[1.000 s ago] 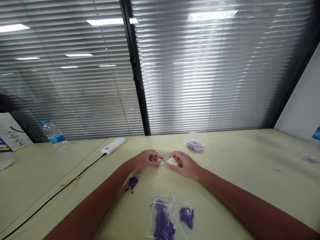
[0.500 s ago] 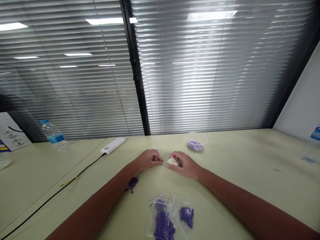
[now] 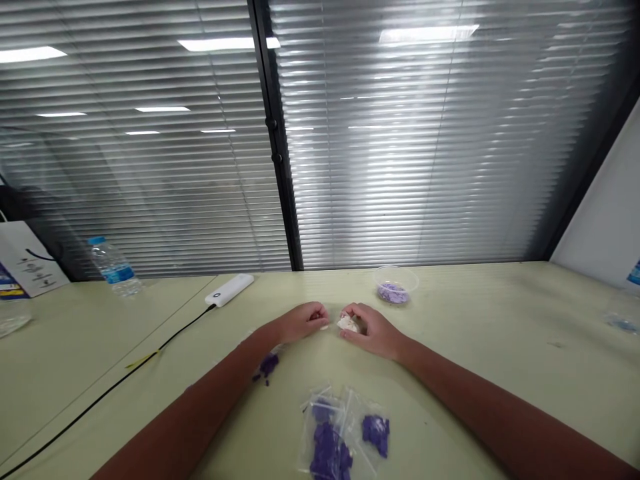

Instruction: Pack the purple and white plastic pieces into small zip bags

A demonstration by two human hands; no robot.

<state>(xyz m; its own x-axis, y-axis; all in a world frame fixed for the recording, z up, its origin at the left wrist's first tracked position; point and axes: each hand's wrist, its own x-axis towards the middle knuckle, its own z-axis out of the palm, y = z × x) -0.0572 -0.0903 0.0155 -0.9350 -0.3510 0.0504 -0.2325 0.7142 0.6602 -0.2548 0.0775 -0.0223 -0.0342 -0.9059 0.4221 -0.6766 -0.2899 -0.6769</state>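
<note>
My right hand (image 3: 373,331) is wrapped round a small whitish lump (image 3: 348,324), thumb below and fingers above it. To its left, my left hand (image 3: 303,321) is closed with its fingertips together; a tiny pale bit shows at the tips, too small to name. A narrow gap lies between the two hands. Beside my left forearm are dark purple pieces (image 3: 269,364), partly covered by a clear bag. Closer to me lie clear plastic bags with purple pieces (image 3: 327,450) and another purple clump (image 3: 375,433).
Behind my right hand stands a clear round tub (image 3: 396,285) with light purple bits. A white device (image 3: 229,291) with a black cable (image 3: 115,385) is at the left. Farther left are a water bottle (image 3: 116,269) and a paper bag (image 3: 31,259). Another bottle (image 3: 625,308) stands far right.
The view has shifted slightly. The fingers of my left hand have curled closer together, and a pale bit now shows at their tips. My right hand keeps its hold on the whitish lump.
</note>
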